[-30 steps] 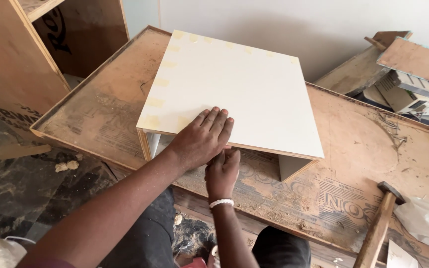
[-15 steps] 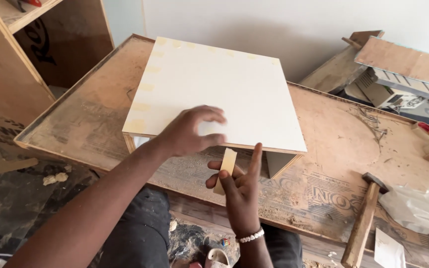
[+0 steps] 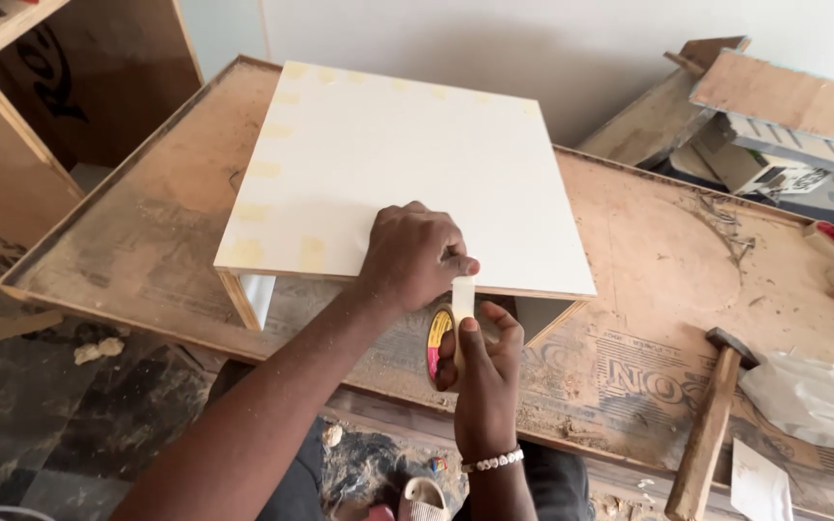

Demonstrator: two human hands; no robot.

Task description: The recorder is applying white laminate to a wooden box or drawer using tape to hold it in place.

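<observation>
Step in hand, by the look: taping near edge of white box [image 3: 407,164] on worktop [image 3: 649,280]. Left hand [image 3: 415,256] pins tape strip [image 3: 462,294] end on box top; right hand [image 3: 483,371] grips tape roll [image 3: 439,342] just below. Next move likely needs strip pulled taut, torn.

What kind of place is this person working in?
Most likely a small woodworking or carpentry shop. A worn plywood workbench dusted with sawdust holds a white box-like panel piece, a wooden-handled hammer lies at its edge, and board offcuts are stacked against the wall.
</observation>
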